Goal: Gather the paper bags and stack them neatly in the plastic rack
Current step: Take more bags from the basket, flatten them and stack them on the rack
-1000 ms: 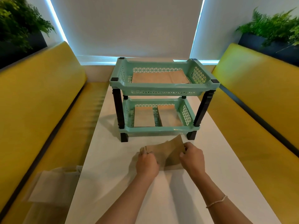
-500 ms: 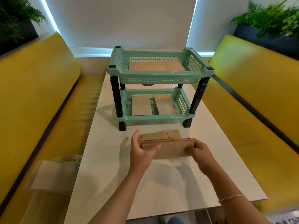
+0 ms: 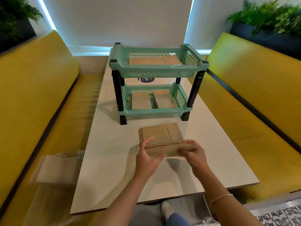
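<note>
A mint-green two-tier plastic rack (image 3: 156,73) with black legs stands at the middle of the white table (image 3: 114,144). Brown paper bags lie flat in its top tier (image 3: 154,61) and in its bottom tier (image 3: 141,101). In front of the rack I hold a thick stack of folded brown paper bags (image 3: 164,151) on edge above the table. My left hand (image 3: 149,159) grips its left end and my right hand (image 3: 194,156) grips its right end. Another flat pile of bags (image 3: 160,132) lies on the table just behind the held stack.
Yellow benches run along both sides of the table. A pale bag (image 3: 60,165) sits on the left bench near the table edge. Planters with ferns stand behind each bench. A purple sticker (image 3: 145,79) shows on the table under the rack's top tier.
Both hands lifted the stack of bags off the table and turned it on edge, drawing it toward me. A flat pile stays on the table. The camera has pulled back and tilted down.
</note>
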Available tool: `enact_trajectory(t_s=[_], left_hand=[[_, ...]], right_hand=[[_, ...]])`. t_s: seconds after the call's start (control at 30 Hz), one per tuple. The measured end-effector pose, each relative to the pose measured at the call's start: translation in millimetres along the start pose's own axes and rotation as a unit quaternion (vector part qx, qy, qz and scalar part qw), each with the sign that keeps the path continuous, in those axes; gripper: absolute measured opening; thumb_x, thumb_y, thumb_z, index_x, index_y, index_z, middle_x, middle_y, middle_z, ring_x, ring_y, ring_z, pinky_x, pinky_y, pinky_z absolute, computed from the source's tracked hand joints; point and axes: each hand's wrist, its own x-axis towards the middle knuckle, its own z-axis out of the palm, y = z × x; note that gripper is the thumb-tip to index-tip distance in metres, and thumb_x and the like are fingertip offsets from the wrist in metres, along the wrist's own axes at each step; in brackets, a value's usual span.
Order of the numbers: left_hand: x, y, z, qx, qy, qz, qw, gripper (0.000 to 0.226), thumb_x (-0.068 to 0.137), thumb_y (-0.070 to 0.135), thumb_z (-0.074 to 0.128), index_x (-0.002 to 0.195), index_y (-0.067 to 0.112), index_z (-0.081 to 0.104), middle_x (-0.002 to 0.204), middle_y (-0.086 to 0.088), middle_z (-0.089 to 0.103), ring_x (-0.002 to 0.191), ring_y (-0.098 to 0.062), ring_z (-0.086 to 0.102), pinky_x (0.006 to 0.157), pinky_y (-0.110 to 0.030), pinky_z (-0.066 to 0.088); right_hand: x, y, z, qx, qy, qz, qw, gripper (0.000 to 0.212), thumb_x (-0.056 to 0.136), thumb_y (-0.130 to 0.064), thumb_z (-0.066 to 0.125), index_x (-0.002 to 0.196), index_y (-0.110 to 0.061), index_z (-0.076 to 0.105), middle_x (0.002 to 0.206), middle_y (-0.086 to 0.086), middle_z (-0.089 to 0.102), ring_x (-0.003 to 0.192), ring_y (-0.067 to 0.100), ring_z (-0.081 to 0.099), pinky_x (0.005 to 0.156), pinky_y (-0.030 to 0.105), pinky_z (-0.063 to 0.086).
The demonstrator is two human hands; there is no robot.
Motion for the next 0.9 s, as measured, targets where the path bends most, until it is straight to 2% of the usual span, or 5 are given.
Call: enact_trajectory(t_s=[0.23, 0.47, 0.6, 0.73, 0.9], left_hand=[[5, -1, -19, 0.140, -0.043, -0.047, 0.988, 0.039, 0.078, 0.015, 0.073, 0.116, 0.010, 0.063, 0.109, -0.004, 0.068, 0.098, -0.018, 0.062, 0.076, -0.017, 0.044], [7, 57, -24, -0.131, -0.063, -0.026, 0.989, 0.021, 0.072, 0.003, 0.078, 0.080, 0.019, 0.067, 0.078, 0.005, 0.072, 0.075, -0.011, 0.067, 0.073, -0.022, 0.054], [-2, 36, 3, -0.039, -0.074, -0.036, 0.996, 0.016, 0.086, 0.014, 0.065, 0.099, 0.024, 0.061, 0.099, 0.007, 0.067, 0.097, -0.013, 0.063, 0.079, -0.019, 0.049], [-10, 27, 19, 0.077, -0.079, -0.047, 0.993, 0.041, 0.095, 0.019, 0.052, 0.134, 0.013, 0.041, 0.129, -0.005, 0.054, 0.119, -0.021, 0.052, 0.097, -0.027, 0.043], [-8, 29, 23, 0.128, -0.078, -0.011, 0.989, 0.038, 0.097, 0.019, 0.046, 0.134, 0.013, 0.039, 0.130, -0.005, 0.053, 0.119, -0.020, 0.051, 0.095, -0.023, 0.041]], right_hand=[[3, -10, -18, -0.160, -0.036, -0.042, 0.986, 0.024, 0.078, 0.001, 0.067, 0.087, -0.021, 0.066, 0.086, -0.004, 0.062, 0.080, 0.016, 0.057, 0.069, 0.029, 0.053], [1, -20, -18, -0.226, -0.105, -0.032, 0.968, 0.019, 0.083, -0.004, 0.062, 0.083, -0.023, 0.065, 0.089, 0.003, 0.068, 0.083, 0.021, 0.062, 0.076, 0.031, 0.051], [-8, 7, 6, -0.187, -0.059, 0.013, 0.981, 0.027, 0.085, 0.002, 0.051, 0.105, -0.013, 0.060, 0.098, 0.006, 0.064, 0.094, 0.025, 0.060, 0.081, 0.035, 0.051], [-11, 12, 14, -0.151, -0.024, 0.020, 0.988, 0.025, 0.086, 0.001, 0.047, 0.106, -0.012, 0.056, 0.092, 0.002, 0.061, 0.089, 0.021, 0.057, 0.071, 0.029, 0.047], [-13, 7, 16, -0.150, -0.007, -0.005, 0.989, 0.018, 0.090, -0.006, 0.048, 0.103, -0.017, 0.054, 0.088, -0.006, 0.058, 0.085, 0.014, 0.055, 0.074, 0.027, 0.044]])
